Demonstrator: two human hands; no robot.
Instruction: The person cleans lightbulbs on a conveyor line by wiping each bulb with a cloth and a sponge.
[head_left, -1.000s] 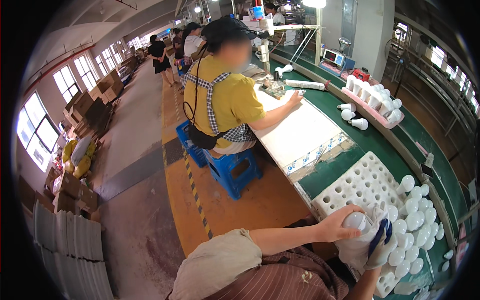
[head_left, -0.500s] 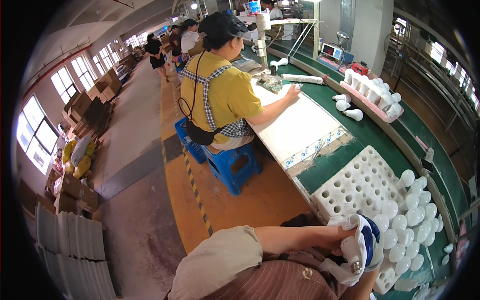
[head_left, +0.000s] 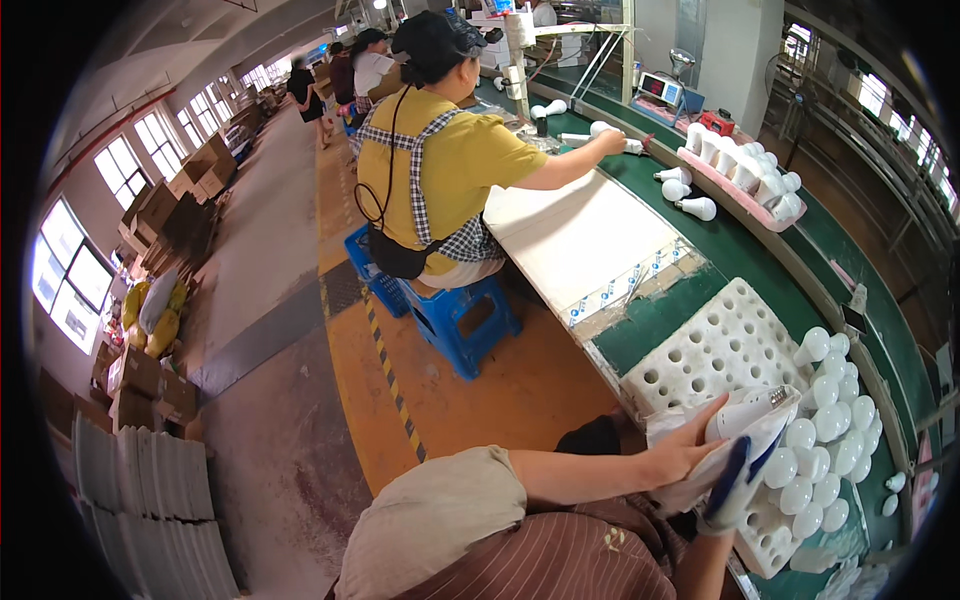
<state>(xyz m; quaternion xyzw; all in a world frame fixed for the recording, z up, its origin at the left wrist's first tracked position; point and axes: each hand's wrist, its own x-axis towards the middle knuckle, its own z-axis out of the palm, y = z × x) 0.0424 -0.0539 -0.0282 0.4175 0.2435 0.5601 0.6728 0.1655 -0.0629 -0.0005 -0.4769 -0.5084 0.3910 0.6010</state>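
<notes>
Between my two hands is a white light bulb (head_left: 733, 420), tilted, with its metal screw cap toward the upper right. A white cloth (head_left: 682, 492) is wrapped partly around it. My left hand (head_left: 685, 452), bare, grips the bulb and cloth from the left. On the right side, my right hand (head_left: 737, 488) wears a white and blue glove and presses the cloth against the bulb; its fingertips are partly hidden. Just beyond lies a white foam tray with holes (head_left: 705, 345). Several white bulbs (head_left: 828, 418) stand close together to the right of my hands.
A co-worker in a yellow shirt (head_left: 440, 170) sits on a blue stool (head_left: 460, 325) ahead, one arm over the green bench. A pink foam tray (head_left: 740, 190) of bulbs stands at the bench's far side, near loose bulbs (head_left: 697, 208). Cardboard boxes (head_left: 135, 375) line the left wall.
The bulb has turned from cap down to cap toward the upper right. My hands have risen slightly, the gloved one now beside the bulb. The co-worker's arm has reached farther across the bench.
</notes>
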